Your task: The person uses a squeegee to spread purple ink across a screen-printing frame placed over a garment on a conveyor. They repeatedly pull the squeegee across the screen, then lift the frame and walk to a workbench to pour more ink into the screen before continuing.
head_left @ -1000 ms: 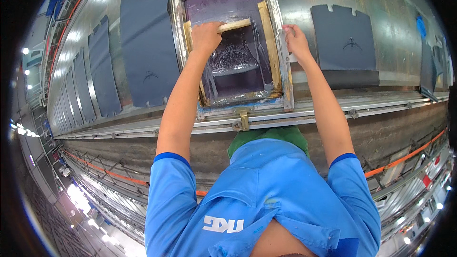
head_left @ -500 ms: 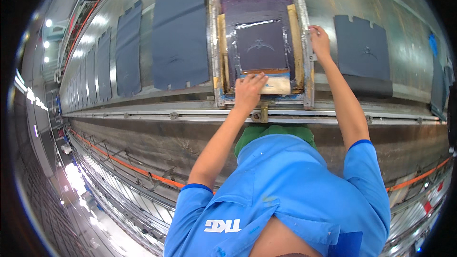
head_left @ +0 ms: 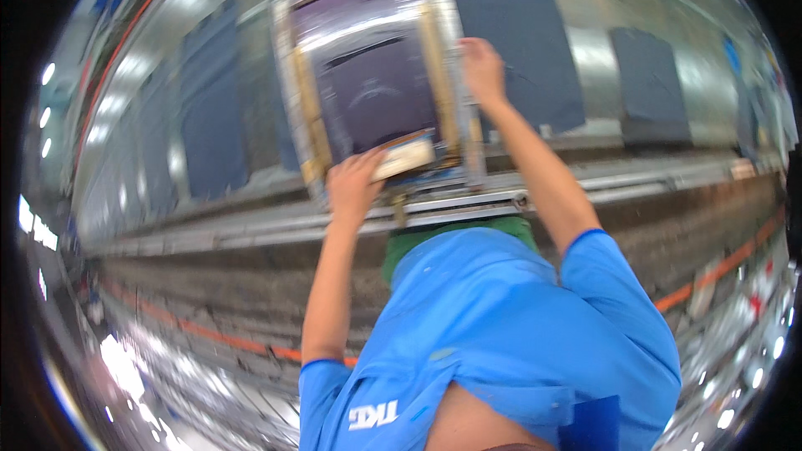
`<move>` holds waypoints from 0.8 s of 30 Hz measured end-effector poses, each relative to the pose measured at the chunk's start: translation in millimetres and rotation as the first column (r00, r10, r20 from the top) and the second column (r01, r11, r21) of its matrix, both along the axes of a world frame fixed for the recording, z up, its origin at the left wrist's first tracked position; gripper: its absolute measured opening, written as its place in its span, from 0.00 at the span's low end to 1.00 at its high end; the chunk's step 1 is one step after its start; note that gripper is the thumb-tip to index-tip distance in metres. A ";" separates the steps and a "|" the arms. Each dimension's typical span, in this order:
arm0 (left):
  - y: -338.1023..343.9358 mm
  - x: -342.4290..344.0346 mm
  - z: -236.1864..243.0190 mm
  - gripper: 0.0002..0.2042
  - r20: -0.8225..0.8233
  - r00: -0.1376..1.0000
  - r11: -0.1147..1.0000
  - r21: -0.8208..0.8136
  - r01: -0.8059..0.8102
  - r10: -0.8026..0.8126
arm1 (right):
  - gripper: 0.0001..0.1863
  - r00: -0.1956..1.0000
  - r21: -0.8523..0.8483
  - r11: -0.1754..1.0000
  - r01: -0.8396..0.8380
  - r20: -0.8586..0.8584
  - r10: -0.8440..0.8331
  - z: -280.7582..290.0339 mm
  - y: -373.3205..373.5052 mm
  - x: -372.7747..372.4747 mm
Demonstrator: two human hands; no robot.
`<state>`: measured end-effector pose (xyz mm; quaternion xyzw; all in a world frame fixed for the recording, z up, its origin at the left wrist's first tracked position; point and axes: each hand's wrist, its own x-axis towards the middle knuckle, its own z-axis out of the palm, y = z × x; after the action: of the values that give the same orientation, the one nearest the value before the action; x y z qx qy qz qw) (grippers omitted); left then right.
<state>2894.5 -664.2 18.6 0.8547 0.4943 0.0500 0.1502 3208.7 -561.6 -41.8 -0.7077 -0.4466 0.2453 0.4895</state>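
Observation:
A screen-printing frame (head_left: 448, 25) with metal sides lies tilted over the long table, its purple mesh (head_left: 359, 8) showing a dark rectangular area with a faint curved mark. My left hand (head_left: 354, 190) is closed on one end of a squeegee (head_left: 406, 156) with a pale wooden handle, at the near end of the mesh. On the frame's right side, my right hand (head_left: 483, 71) is closed around the metal edge, the fingertips blurred. A dark blue-grey fabric panel (head_left: 518, 42) lies right beside the frame; another panel is partly hidden under its left side.
More dark panels (head_left: 210, 100) lie in a row along the metal table to the left, and another panel (head_left: 652, 83) to the right. A metal rail (head_left: 585, 197) runs along the near table edge. Behind me stretches an orange bar (head_left: 710, 271) beside racks.
The frame has moved left along the table with both my hands on it and the squeegee. A panel now shows at its right. The view has tilted and blurred.

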 end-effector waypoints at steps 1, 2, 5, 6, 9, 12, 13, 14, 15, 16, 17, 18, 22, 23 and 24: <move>2.2 -31.1 -4.1 0.31 0.008 1.000 0.999 0.048 0.013 -0.014 | 0.12 0.998 0.068 0.998 -0.006 -0.056 0.010 -7.3 4.3 -28.8; 8.7 -50.3 -4.3 0.31 -0.002 1.000 0.999 0.025 0.028 -0.028 | 0.14 0.997 -0.010 1.000 0.017 -0.071 -0.018 -9.1 9.3 -49.2; 26.2 -100.0 -7.1 0.32 -0.047 0.998 0.997 0.051 0.050 -0.048 | 0.12 0.994 -0.099 0.994 0.036 -0.096 -0.045 7.1 18.8 -97.8; 28.8 -111.3 -8.8 0.32 -0.033 0.998 0.997 0.055 0.055 -0.053 | 0.11 0.993 -0.109 0.993 0.048 -0.099 -0.059 10.5 21.6 -107.0; 27.1 -144.7 -10.2 0.33 0.000 0.998 0.997 0.062 0.056 -0.056 | 0.10 0.991 -0.120 0.989 0.085 -0.090 -0.096 15.1 24.5 -129.7; 10.4 -160.4 -6.0 0.34 0.013 0.999 0.999 0.043 0.034 -0.035 | 0.10 0.992 -0.144 0.983 0.114 -0.044 -0.122 14.7 26.6 -135.9; 6.3 -159.5 -7.1 0.34 0.015 0.998 0.997 0.045 0.061 -0.061 | 0.10 0.991 -0.184 0.975 0.123 -0.029 -0.130 14.2 28.0 -133.0; 2.2 -165.4 -7.0 0.34 0.003 0.997 0.996 0.053 0.077 -0.077 | 0.10 0.991 -0.218 0.969 0.118 -0.029 -0.127 11.7 32.4 -138.7; -1.6 -168.7 -7.9 0.34 -0.010 0.996 0.994 0.060 0.092 -0.092 | 0.11 0.992 -0.202 0.971 0.126 0.005 -0.127 5.5 33.3 -138.8; -2.4 -166.1 -14.3 0.33 -0.042 0.992 0.991 0.057 0.121 -0.118 | 0.12 0.991 -0.186 0.974 0.132 0.039 -0.127 -0.4 30.3 -132.3; 1.9 -167.4 -15.6 0.32 -0.031 0.993 0.989 0.091 0.115 -0.113 | 0.13 0.992 -0.158 0.980 0.121 0.056 -0.114 -3.5 33.2 -136.1; 8.3 -163.9 -17.2 0.31 -0.026 0.994 0.987 0.122 0.106 -0.104 | 0.13 0.995 -0.173 0.980 0.095 0.057 -0.087 -3.5 33.2 -135.4; 80.2 -139.7 -18.1 0.25 -0.008 0.998 0.969 0.238 0.063 -0.063 | 0.17 0.956 -0.396 0.918 0.012 0.274 0.106 15.5 28.6 -120.4; 106.1 -135.7 -22.1 0.24 0.004 0.998 0.960 0.273 0.057 -0.061 | 0.18 0.852 -0.466 0.884 0.039 0.477 0.214 30.9 28.8 -121.3; 133.7 -134.6 -24.3 0.23 0.036 0.998 0.968 0.247 0.047 -0.058 | 0.20 0.793 -0.395 0.917 -0.050 0.542 0.277 46.1 33.8 -128.7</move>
<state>2759.8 -530.4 -5.7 0.8783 0.4580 0.1255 0.0549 3080.0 -527.8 4.3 -0.7837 -0.5835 0.1342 0.1653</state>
